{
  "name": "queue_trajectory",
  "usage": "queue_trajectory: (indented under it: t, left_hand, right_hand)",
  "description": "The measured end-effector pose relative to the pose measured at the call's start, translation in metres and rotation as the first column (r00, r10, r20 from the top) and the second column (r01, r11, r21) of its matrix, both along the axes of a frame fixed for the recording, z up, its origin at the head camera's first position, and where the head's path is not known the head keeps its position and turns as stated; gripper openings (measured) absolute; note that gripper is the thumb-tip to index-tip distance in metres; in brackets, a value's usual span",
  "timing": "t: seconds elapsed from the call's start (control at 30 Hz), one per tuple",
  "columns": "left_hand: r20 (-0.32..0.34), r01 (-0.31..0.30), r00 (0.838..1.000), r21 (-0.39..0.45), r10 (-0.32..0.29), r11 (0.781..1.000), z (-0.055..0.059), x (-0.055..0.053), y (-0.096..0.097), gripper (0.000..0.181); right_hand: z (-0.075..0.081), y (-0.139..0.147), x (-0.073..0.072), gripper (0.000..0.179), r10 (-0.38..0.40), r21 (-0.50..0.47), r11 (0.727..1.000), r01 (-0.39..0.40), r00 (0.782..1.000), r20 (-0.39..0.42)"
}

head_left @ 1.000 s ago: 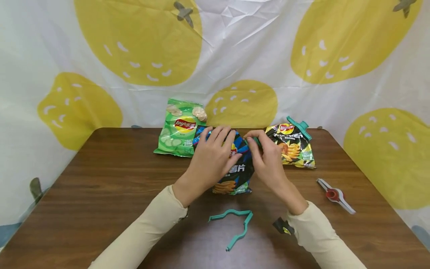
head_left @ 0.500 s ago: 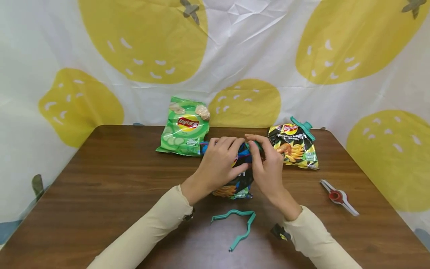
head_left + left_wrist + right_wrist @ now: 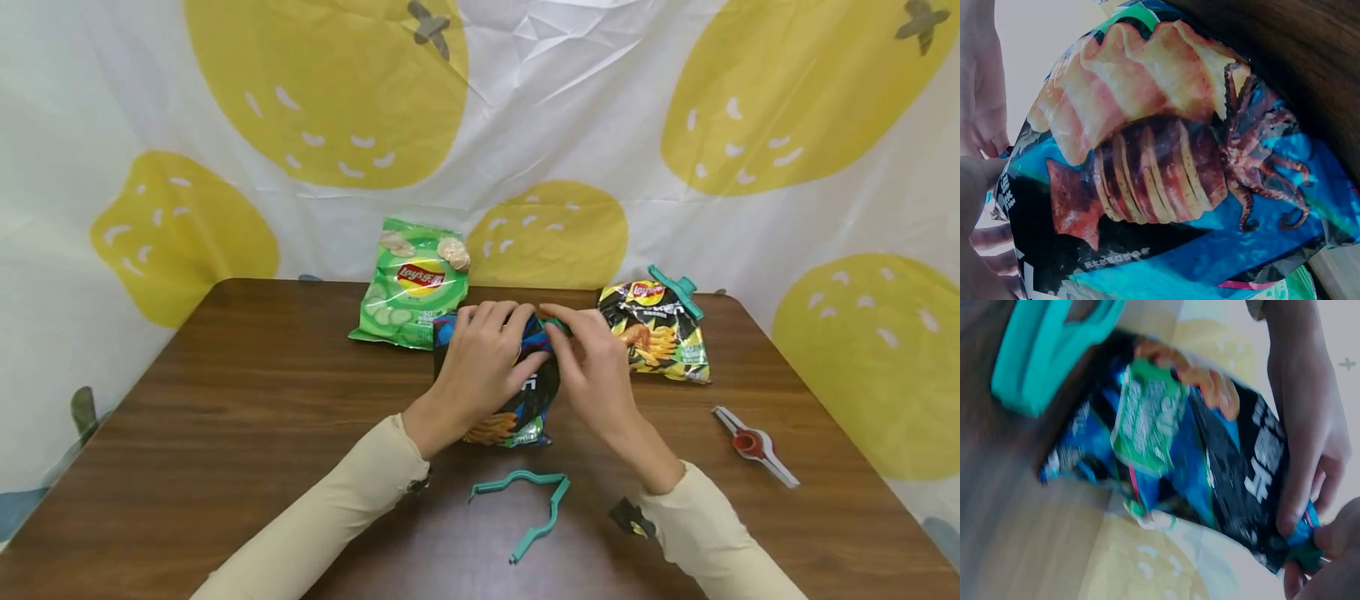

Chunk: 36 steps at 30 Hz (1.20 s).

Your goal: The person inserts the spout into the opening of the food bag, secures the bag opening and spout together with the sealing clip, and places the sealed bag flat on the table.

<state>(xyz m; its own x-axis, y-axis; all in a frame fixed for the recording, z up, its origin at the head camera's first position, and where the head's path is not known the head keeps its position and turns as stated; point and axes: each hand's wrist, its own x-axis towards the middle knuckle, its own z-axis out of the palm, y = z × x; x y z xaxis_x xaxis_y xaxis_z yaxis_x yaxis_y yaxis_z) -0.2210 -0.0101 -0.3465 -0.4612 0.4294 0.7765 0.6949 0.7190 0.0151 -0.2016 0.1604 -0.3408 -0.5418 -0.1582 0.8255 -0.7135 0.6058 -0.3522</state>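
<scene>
A black and blue chip bag (image 3: 498,425) stands at the middle of the table, its back with a squid picture filling the left wrist view. My left hand (image 3: 480,354) spans its upper front and grips the folded top, fingers over the far side and thumb on the near side. At the top right corner, my right hand (image 3: 600,362) pinches the bag between thumb and index finger. A small green piece (image 3: 1305,555) shows at those fingertips in the right wrist view; I cannot tell whether it belongs to the bag. A hinged teal bag clip (image 3: 551,500) lies spread apart nearer me.
A green chip bag (image 3: 408,287) leans against the printed curtain at the back left. Back right stands a black and yellow chip bag (image 3: 660,346) with a teal clip (image 3: 678,290) across its corner. A white bar with a red round middle (image 3: 750,444) lies farther right.
Both hands have come down slightly with the top of the black and blue bag, which now stands lower, with less of its front print showing. The other bags and the loose clip stay put.
</scene>
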Motion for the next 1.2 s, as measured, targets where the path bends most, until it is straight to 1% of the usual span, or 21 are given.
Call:
queue_trajectory:
  t: [0.07,0.13,0.2,0.27,0.37,0.47,0.57,0.63,0.73,0.8,0.87,0.9,1.0,1.1,1.13,1.2]
  left_hand:
    - [-0.012,0.003,1.000,0.001,-0.003,1.000,0.000,0.001,0.001,0.052]
    - [-0.014,0.015,1.000,0.007,-0.015,1.000,-0.001,0.001,0.001,0.049]
    - [-0.009,0.037,0.999,0.014,-0.037,0.999,-0.001,0.000,0.001,0.045]
    - [0.001,0.073,0.997,0.030,-0.073,0.997,0.000,0.000,0.001,0.041]
    - [0.017,0.129,0.991,0.057,-0.130,0.990,0.002,0.001,0.000,0.035]
    - [0.037,0.175,0.983,0.074,-0.178,0.982,0.004,0.003,0.000,0.034]
    - [0.057,0.202,0.977,0.086,-0.207,0.976,0.005,0.004,0.000,0.036]
    - [0.068,0.218,0.972,0.109,-0.226,0.970,0.005,0.004,0.000,0.038]
    - [0.070,0.250,0.962,0.174,-0.265,0.952,0.003,0.004,0.000,0.041]
    - [0.062,0.273,0.954,0.214,-0.292,0.938,0.002,0.005,0.000,0.044]
    - [0.051,0.290,0.949,0.238,-0.310,0.927,0.002,0.005,0.000,0.050]
    - [0.047,0.294,0.948,0.240,-0.314,0.925,0.001,0.006,0.000,0.053]
    - [0.035,0.295,0.950,0.212,-0.309,0.932,0.001,0.005,-0.002,0.058]
    - [0.030,0.293,0.952,0.200,-0.305,0.935,0.001,0.002,-0.003,0.054]
    - [0.032,0.294,0.951,0.206,-0.307,0.933,0.001,0.000,-0.003,0.051]
    - [0.039,0.299,0.948,0.224,-0.315,0.927,0.002,-0.003,-0.003,0.045]
  right_hand:
    - [-0.002,-0.004,0.001,0.024,0.000,-0.070,0.998,0.000,1.000,-0.001]
    - [-0.003,-0.007,0.003,0.023,0.030,-0.131,0.991,-0.027,0.999,0.020]
    - [-0.003,-0.008,0.004,0.024,0.066,-0.171,0.984,-0.056,0.996,0.051]
    - [0.000,-0.007,0.004,0.025,0.092,-0.178,0.981,-0.076,0.992,0.081]
    - [0.002,-0.005,0.005,0.027,0.091,-0.165,0.984,-0.072,0.990,0.112]
    - [0.001,-0.005,0.005,0.027,0.100,-0.154,0.985,-0.080,0.987,0.123]
    - [0.000,-0.007,0.005,0.027,0.137,-0.160,0.980,-0.116,0.982,0.127]
    - [-0.001,-0.007,0.006,0.026,0.163,-0.163,0.976,-0.141,0.979,0.126]
    - [-0.001,-0.009,0.008,0.023,0.205,-0.176,0.968,-0.181,0.970,0.132]
    - [-0.001,-0.011,0.011,0.021,0.214,-0.179,0.966,-0.187,0.966,0.145]
    - [0.000,-0.012,0.012,0.020,0.224,-0.177,0.965,-0.194,0.961,0.165]
    - [0.001,-0.011,0.013,0.021,0.231,-0.172,0.965,-0.200,0.956,0.182]
    - [0.006,-0.007,0.014,0.023,0.234,-0.144,0.968,-0.203,0.939,0.250]
    - [0.015,0.002,0.014,0.026,0.199,-0.097,0.979,-0.177,0.931,0.307]
    - [0.019,0.005,0.015,0.026,0.177,-0.079,0.984,-0.160,0.932,0.317]
    - [0.027,0.013,0.017,0.026,0.118,-0.033,0.993,-0.113,0.945,0.306]
